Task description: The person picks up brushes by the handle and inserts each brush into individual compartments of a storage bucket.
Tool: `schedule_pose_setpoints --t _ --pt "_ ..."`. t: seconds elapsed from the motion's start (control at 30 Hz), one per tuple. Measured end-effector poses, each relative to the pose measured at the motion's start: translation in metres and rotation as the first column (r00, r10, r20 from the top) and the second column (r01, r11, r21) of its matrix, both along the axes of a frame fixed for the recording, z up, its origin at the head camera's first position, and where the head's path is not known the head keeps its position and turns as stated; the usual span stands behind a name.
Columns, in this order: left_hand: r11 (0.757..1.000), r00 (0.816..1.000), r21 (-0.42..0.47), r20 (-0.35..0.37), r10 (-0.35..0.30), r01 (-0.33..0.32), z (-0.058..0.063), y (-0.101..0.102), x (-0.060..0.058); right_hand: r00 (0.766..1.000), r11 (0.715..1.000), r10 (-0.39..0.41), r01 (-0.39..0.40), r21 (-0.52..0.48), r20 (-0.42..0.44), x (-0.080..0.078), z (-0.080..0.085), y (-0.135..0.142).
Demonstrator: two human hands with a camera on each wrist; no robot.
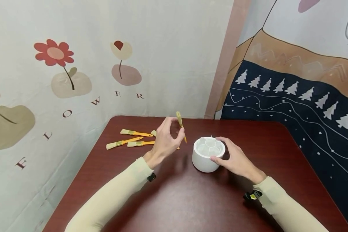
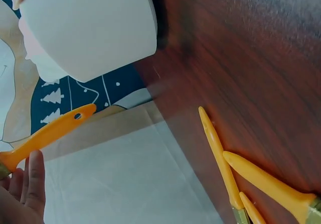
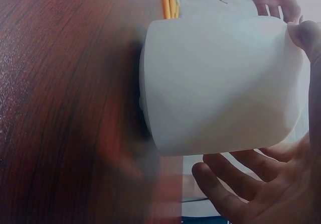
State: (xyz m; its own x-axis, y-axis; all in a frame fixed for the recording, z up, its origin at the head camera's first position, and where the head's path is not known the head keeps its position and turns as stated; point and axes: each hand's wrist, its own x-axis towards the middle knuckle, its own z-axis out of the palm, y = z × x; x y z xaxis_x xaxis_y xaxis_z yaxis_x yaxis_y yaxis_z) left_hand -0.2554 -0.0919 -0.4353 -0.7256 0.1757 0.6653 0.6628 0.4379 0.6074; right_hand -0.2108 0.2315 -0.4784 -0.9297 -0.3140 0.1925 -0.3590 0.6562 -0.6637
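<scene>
My left hand (image 1: 166,139) pinches a paintbrush (image 1: 179,119) between thumb and fingers, bristles up and orange handle pointing down. It hovers above the table, left of a round white container (image 1: 204,164). In the left wrist view the brush's handle (image 2: 55,131) shows a hole near its end. The container stands upright on the table, with a clear divided insert (image 1: 211,142) visible in its top. My right hand (image 1: 240,161) grips the container at its right side, the thumb (image 3: 303,33) near the rim and the fingers round the far side.
Several more paintbrushes with orange handles, one of them a brush (image 1: 136,132) at the back, lie on the left of the dark red table (image 1: 174,199). Patterned cloths (image 1: 177,58) hang behind and to the right of the table.
</scene>
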Motion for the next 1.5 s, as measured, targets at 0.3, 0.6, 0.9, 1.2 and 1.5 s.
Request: schedule_pose_setpoints --t 0.3,0.6,0.9,1.2,1.5 --pt "0.994 0.998 0.11 -0.063 -0.02 0.027 -0.002 0.001 0.01 1.0 1.0 -0.002 0.002 0.004 0.005 0.003 0.0 0.0" --pt "0.986 0.996 0.162 -0.088 -0.022 0.036 0.001 0.007 0.014 1.0 1.0 -0.001 0.001 0.01 0.015 0.004 0.001 0.0" --pt "0.981 0.998 0.19 0.03 -0.056 0.049 0.001 0.015 0.014 1.0 1.0 -0.003 0.003 0.004 0.017 0.002 0.0 -0.002" --pt "0.992 0.979 0.112 0.184 -0.085 0.066 -0.006 0.018 0.013 0.999 1.0 -0.005 0.005 0.007 0.041 0.001 0.0 -0.003" --pt "0.996 0.939 0.046 0.33 -0.092 0.081 -0.011 0.021 0.013 1.0 1.0 -0.003 0.003 0.023 0.009 0.0 -0.001 -0.002"
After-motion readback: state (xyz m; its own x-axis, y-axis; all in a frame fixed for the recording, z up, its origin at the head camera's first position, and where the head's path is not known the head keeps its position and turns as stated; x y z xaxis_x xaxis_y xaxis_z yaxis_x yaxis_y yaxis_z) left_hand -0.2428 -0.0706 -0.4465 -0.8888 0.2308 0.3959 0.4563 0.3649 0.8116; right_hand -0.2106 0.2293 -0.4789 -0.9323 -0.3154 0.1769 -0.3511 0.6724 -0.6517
